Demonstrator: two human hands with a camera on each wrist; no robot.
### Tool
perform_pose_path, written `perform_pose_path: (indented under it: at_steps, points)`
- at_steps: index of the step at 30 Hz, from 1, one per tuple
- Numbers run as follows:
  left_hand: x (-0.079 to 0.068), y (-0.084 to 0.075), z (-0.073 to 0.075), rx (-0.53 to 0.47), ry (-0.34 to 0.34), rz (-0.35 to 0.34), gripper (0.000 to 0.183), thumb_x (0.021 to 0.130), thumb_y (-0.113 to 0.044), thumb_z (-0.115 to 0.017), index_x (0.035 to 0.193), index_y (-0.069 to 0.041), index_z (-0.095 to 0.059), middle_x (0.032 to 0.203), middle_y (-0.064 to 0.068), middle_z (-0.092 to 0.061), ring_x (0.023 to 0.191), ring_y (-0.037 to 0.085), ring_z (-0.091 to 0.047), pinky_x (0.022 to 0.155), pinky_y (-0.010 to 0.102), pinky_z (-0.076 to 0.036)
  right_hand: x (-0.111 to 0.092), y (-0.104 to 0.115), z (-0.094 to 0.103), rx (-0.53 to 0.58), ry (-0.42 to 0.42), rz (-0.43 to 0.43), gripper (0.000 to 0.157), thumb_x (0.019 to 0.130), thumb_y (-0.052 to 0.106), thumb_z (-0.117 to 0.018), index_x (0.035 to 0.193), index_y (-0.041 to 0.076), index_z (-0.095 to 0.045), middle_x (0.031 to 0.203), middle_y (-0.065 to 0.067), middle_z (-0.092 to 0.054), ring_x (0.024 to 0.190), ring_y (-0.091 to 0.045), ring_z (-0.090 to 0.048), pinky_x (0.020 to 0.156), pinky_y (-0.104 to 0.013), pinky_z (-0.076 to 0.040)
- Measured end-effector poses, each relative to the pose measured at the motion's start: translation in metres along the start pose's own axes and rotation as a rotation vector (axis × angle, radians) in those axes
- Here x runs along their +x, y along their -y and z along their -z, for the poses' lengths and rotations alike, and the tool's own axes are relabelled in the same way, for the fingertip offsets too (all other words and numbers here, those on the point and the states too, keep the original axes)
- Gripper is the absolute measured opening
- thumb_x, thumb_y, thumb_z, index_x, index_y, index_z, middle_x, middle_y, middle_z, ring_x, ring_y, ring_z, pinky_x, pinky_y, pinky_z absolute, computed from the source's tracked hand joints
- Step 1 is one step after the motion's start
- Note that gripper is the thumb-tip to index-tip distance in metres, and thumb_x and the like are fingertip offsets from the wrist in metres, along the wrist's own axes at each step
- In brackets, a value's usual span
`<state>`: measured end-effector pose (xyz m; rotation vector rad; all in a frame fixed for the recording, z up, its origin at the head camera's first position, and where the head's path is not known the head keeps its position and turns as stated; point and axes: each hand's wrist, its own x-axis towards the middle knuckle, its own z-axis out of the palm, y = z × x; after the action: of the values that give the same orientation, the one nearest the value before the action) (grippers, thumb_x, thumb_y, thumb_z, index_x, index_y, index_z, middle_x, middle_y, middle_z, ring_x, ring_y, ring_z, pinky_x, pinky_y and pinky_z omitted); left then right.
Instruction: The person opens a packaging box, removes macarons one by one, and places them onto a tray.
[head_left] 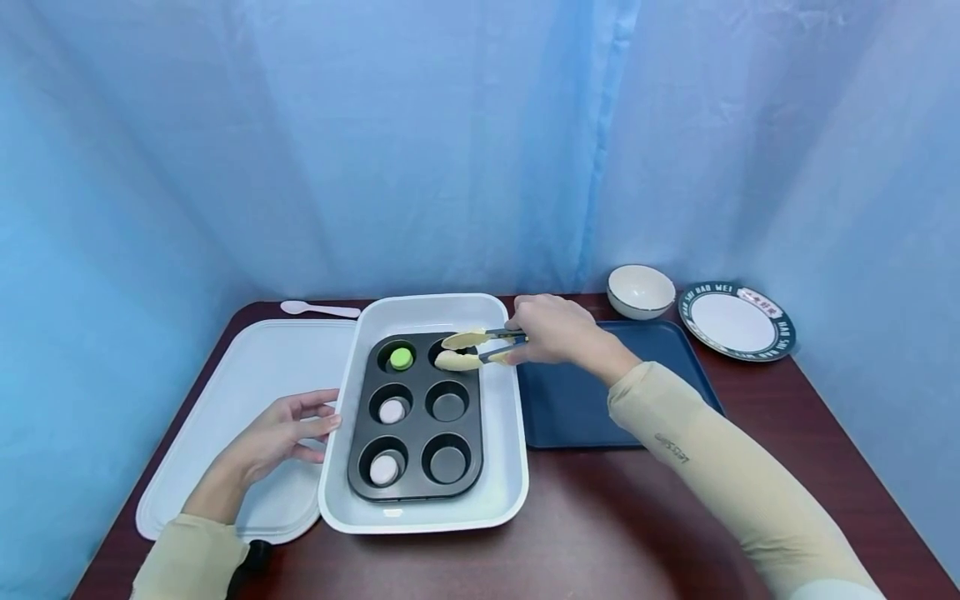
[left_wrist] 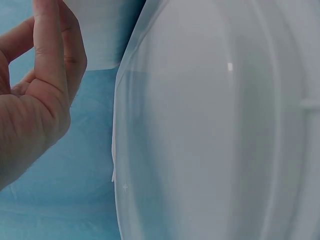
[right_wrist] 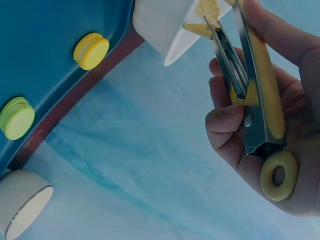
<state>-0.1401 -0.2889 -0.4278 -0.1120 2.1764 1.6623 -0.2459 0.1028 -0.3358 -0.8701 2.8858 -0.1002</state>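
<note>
My right hand (head_left: 553, 329) grips yellow-tipped tongs (head_left: 467, 339), also seen along the palm in the right wrist view. Their tips stand apart over the far right cup of a dark muffin tin (head_left: 416, 446), partly hiding that cup. The tin lies inside a white rectangular tub (head_left: 504, 492). In its left column sit a green macaron (head_left: 401, 358) at the back and two pale pink macarons, one in the middle cup (head_left: 392, 410) and one in the near cup (head_left: 385, 469). My left hand (head_left: 288, 429) rests its relaxed fingertips and thumb against the tub's left rim.
A white board (head_left: 217, 400) lies left, partly under the tub, with a pale spoon (head_left: 318, 309) behind. Right of the tub is a blue tray (head_left: 570, 408) bearing a yellow macaron (right_wrist: 91, 51) and a green macaron (right_wrist: 17, 118). A bowl (head_left: 641, 292) and plate (head_left: 735, 323) stand behind.
</note>
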Motion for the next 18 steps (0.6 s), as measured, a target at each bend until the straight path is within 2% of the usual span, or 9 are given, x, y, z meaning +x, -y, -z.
perform_pose_path:
  at_steps: [6, 10, 18]
  points:
    - [-0.002, 0.000, 0.000, 0.003, -0.003, 0.002, 0.070, 0.096, -0.023, -0.073, 0.153, 0.001, -0.040, 0.127, 0.023, -0.057, 0.092, 0.026, -0.067, 0.076, 0.045, -0.062, 0.006, 0.007, 0.005, -0.056, 0.014, 0.033, 0.037, 0.083, 0.044, -0.083, 0.106, 0.015, -0.080, 0.092, -0.002, -0.061, 0.078, -0.019, -0.055, 0.058, -0.034, -0.048]
    - [-0.002, 0.001, 0.001, 0.003, -0.006, 0.002, 0.070, 0.095, -0.022, -0.073, 0.153, 0.001, -0.040, 0.122, 0.022, -0.058, 0.091, 0.026, -0.067, 0.075, 0.045, -0.062, 0.010, 0.009, 0.006, -0.059, 0.025, 0.028, 0.030, 0.082, 0.043, -0.084, 0.096, 0.017, -0.079, 0.095, -0.001, -0.062, 0.079, -0.019, -0.056, 0.061, -0.035, -0.050]
    - [-0.001, -0.001, 0.001, 0.012, 0.002, 0.003, 0.070, 0.096, -0.024, -0.073, 0.153, 0.000, -0.040, 0.127, 0.022, -0.058, 0.093, 0.026, -0.068, 0.076, 0.045, -0.062, 0.015, 0.016, 0.006, -0.038, 0.034, 0.008, 0.029, 0.081, 0.040, -0.086, 0.094, 0.015, -0.076, 0.093, -0.001, -0.065, 0.078, -0.019, -0.056, 0.060, -0.034, -0.047]
